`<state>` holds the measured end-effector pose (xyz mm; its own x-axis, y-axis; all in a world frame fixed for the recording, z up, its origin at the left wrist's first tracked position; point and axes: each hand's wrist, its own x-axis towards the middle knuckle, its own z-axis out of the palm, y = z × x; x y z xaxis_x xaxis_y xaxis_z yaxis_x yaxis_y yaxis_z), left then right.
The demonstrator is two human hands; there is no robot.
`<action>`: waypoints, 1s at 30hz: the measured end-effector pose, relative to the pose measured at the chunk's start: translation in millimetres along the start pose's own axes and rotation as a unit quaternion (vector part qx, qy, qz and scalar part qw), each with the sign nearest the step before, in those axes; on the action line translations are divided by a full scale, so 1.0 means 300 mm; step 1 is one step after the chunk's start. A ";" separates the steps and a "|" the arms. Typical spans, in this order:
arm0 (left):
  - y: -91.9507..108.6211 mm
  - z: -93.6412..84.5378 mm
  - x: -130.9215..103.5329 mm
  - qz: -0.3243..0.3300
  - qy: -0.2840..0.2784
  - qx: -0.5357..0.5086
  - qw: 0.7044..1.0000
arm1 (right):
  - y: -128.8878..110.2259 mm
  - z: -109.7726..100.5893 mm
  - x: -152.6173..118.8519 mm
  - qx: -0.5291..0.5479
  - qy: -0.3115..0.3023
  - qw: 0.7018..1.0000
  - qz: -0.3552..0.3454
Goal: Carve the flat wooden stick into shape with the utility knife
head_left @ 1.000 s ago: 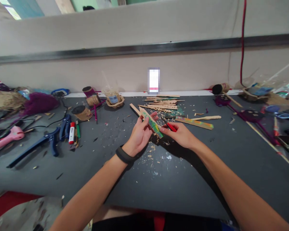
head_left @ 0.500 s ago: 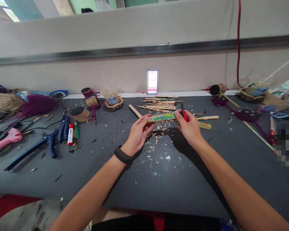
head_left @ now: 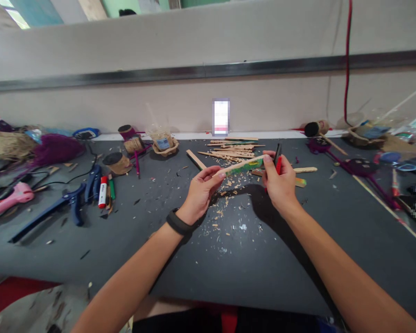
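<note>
My left hand (head_left: 201, 192) pinches the left end of a flat wooden stick (head_left: 244, 166) between thumb and fingers. Green and yellow paint covers the stick's front face, while its upper edge shows bare wood. My right hand (head_left: 280, 185) grips the other end, with a slim red-and-black tool (head_left: 279, 162) also tucked in it; I cannot make out what kind. Below and behind lie wood shavings (head_left: 229, 189) and a pile of carved wooden sticks (head_left: 234, 151). Another painted strip (head_left: 300, 182) lies partly hidden behind my right hand.
On the left lie a blue cutter (head_left: 69, 199), a red-and-white marker (head_left: 103, 192) and a pink glue gun (head_left: 17, 199). A plastic cup (head_left: 163, 141) sits in a brown holder near the wall. Dark round pieces on purple stems (head_left: 362, 166) lie at right, below a red cable (head_left: 347, 64).
Both hands have shifted slightly right, and the stick's right end has risen. The stick has turned so more of its bare upper edge shows. The view has shifted slightly.
</note>
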<state>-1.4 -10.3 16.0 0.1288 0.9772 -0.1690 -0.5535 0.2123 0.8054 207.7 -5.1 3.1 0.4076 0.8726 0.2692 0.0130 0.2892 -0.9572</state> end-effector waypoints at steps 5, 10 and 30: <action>0.003 0.001 0.003 0.086 -0.003 0.008 0.996 | -0.006 -0.002 -0.008 0.046 -0.046 0.997 0.044; 0.015 0.002 0.013 0.090 0.013 -0.057 0.994 | 0.001 0.001 -0.026 0.027 -0.124 0.988 0.088; 0.024 0.032 -0.041 -0.177 -0.080 -0.067 0.979 | -0.032 0.014 -0.108 -0.259 -0.304 0.905 -0.143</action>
<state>0.9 -20.9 29.5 0.4529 0.8307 -0.3238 -0.5520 0.5465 0.6298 190.6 -34.5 3.8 -0.2569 0.8917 0.3726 0.5296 0.4524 -0.7175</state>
